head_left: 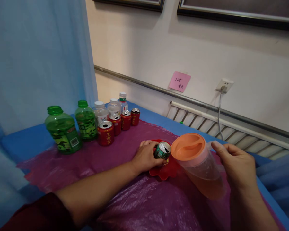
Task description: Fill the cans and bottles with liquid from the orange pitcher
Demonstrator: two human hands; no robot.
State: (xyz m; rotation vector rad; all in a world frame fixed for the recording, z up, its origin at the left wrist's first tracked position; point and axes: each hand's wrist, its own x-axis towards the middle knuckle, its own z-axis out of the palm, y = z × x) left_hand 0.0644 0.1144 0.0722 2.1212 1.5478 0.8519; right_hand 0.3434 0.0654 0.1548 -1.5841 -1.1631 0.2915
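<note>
Grip, right hand [240, 163]: your fingers curl round the handle of the pitcher [204, 176], which leans so that its orange lid [189, 149] tips toward the green can. Grip, left hand [146, 155]: your thumb and fingers hold the green can [162, 150] at the red dish [162, 175]; whether its base touches the dish cannot be told.

Hazards, largest source first. Purple sheet [156, 205]: its surface is wrinkled, so anything stood on a fold could rock. Pitcher: brownish liquid lies low in it; a sudden further tilt, or a lid seated loosely, could send a surge past your can. Dish: it could catch small drips, but liquid running off the pitcher's side might miss its rim. Can: its mouth is small, so poor alignment would wet the top and your fingers; squeezing too hard could dent the wall.

Labels, again by size. Green bottles [64, 134]: leaf pictures and a barcode; wording illegible. White-capped bottles [114, 108]: print too small. Red cans [106, 133]: gold characters, 王老吉 on the nearest. Pink note [179, 81]: handwriting beginning "32", the rest uncertain.
</note>
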